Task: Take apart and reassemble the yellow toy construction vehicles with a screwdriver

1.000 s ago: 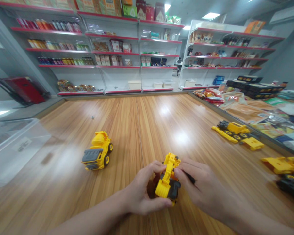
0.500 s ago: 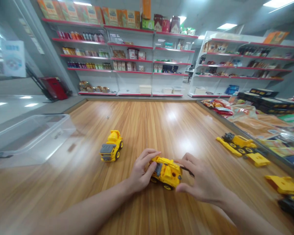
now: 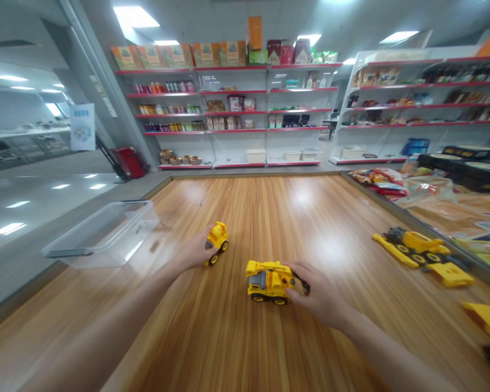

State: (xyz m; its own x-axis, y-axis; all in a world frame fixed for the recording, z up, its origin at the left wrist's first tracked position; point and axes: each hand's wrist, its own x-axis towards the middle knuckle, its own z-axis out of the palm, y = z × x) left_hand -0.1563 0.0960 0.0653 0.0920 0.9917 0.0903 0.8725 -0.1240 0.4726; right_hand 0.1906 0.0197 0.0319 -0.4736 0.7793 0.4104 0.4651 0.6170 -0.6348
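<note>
Head view shows the left hand (image 3: pixel 194 251) has let go of the yellow crane truck (image 3: pixel 265 279) and now curls its grip round the yellow mixer truck (image 3: pixel 218 238), while the right hand (image 3: pixel 320 294) still pinches the crane truck's back end as it stands on its wheels on the desk (image 3: pixel 269 218).

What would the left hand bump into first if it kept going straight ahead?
The small yellow mixer truck: the left hand holds it. Past that toy only bare wooden table shows, though depth is hard to judge.
</note>
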